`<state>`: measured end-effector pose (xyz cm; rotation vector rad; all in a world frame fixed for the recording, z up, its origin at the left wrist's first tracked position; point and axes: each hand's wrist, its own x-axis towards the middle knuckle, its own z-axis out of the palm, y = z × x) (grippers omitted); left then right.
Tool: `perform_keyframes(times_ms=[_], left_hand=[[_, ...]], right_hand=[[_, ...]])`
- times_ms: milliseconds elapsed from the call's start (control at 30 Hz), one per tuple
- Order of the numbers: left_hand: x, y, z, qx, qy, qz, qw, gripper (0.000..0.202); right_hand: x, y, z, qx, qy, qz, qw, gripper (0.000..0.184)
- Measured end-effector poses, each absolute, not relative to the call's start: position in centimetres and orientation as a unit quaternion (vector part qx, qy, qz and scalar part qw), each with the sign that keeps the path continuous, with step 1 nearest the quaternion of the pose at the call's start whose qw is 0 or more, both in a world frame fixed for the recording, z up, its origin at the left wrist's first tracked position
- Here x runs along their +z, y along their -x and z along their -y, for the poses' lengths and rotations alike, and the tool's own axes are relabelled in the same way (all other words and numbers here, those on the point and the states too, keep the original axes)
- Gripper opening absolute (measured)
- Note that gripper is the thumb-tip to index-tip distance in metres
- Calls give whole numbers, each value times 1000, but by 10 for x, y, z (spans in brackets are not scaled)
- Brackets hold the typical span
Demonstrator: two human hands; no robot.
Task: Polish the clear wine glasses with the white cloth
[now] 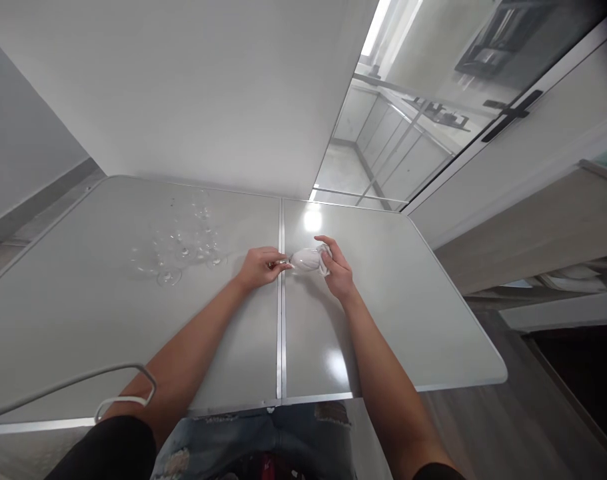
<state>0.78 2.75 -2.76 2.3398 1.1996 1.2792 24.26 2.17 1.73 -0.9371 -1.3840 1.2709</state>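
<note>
Above the table's middle seam I hold a wine glass [303, 259] on its side. My left hand [260, 267] is closed around the stem end, with its fingers pinched and the foot mostly hidden. My right hand [337, 272] grips a crumpled white cloth [325, 261] at the mouth of the glass, and white material shows through the bowl. It could be tissue rather than cloth. The right index finger sticks out past the rim. Several clear stemmed glasses [184, 252] are grouped on the table to the left of my left hand.
The pale folding table [233, 347] has a metal seam [282, 320] down its middle. A white panel [208, 87] rises behind it. At the right are a glass door [413, 120] with a black handle [513, 115] and a wooden shelf unit [528, 233]. A pale bent rod [83, 378] crosses the lower left.
</note>
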Motion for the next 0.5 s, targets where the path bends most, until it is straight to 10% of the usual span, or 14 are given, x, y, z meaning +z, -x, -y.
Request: perform_keyframes(times_ms=[267,500], left_hand=[[-28,-9,-29,428,-796,-421,78,33],[-26,-8,-28,404,-820,-404,41,27]], right_hand=[[8,-250,-22,383,420,640,517,32],[9,-240,-23,529,364,581,500,37]])
